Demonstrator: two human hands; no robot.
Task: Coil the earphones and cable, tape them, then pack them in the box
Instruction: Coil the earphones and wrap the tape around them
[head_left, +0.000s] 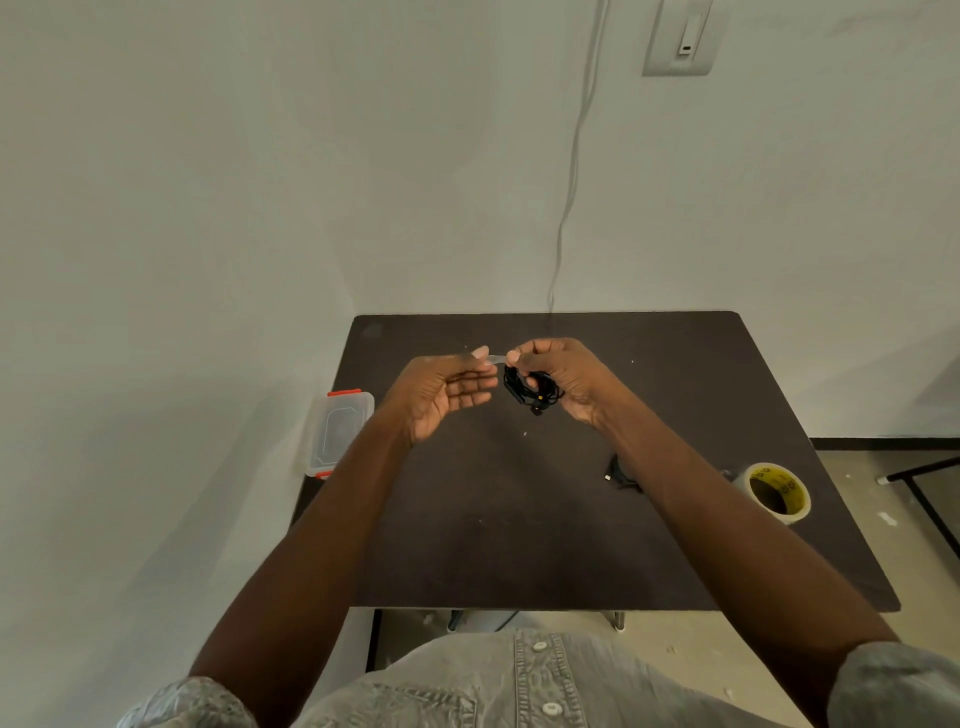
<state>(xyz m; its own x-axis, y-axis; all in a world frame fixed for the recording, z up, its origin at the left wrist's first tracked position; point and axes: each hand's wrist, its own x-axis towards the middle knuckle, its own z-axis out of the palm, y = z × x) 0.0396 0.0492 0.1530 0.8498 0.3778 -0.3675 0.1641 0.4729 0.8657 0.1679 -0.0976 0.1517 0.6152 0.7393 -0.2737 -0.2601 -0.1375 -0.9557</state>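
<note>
My right hand (563, 376) grips a coiled bundle of black earphones (527, 392) above the middle of the dark table (519, 519). A short strip of clear tape (497, 358) spans from the bundle's top to my left hand (444, 392), whose thumb and forefinger pinch its free end; the other fingers are straight. A black cable (621, 475) lies on the table to the right, partly hidden by my right forearm. The clear plastic box (337, 431) with red clips sits at the table's left edge.
A roll of clear tape with a yellow core (776, 491) stands near the table's right edge. The wall runs close along the table's left and far sides. A white wire (569, 171) hangs down the wall behind.
</note>
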